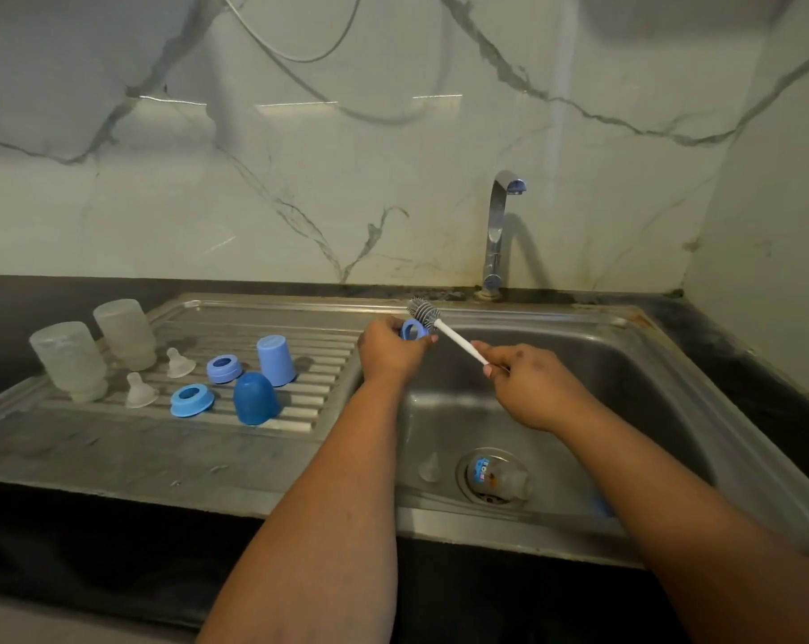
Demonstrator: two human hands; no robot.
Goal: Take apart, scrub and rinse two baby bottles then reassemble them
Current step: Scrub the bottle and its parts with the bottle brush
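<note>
We're holding a blue plastic screw ring (413, 329) pinched in our left hand (390, 350) over the steel sink basin (579, 411). Our right hand (530, 388) is gripping the white handle of a grey-bristled bottle brush (440, 323), bristles just beside the ring. A clear printed baby bottle (498, 478) is lying on the drain, a clear teat (430, 468) beside it.
</note>
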